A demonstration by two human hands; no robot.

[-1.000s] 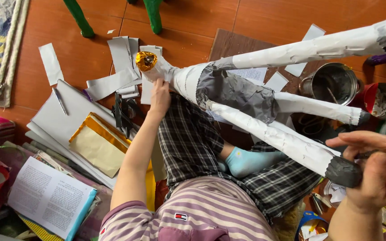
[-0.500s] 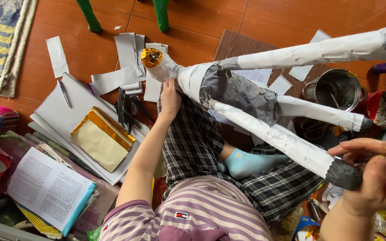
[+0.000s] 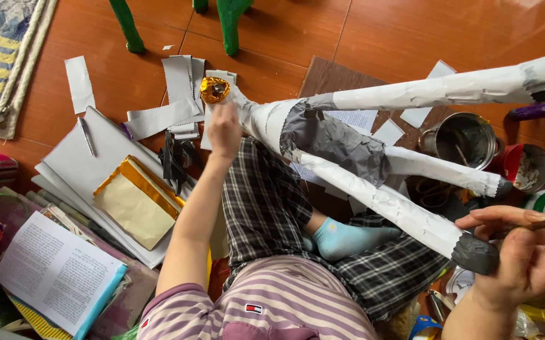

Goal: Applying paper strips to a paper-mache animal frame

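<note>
Left hand [image 3: 224, 131] shifted slightly, grasping papier-mâché figure [image 3: 341, 141] near gold tip; right hand [image 3: 524, 252] pinching a brush, apparently; legs mostly papered, grey patches remaining.

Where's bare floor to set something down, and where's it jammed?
Free: orange floor past the green legs, above the brown board; a smaller patch between the striped rug and the grey paper strips. Crowded: the paper stack by the left hand; metal pot and red cup above the right hand.
</note>
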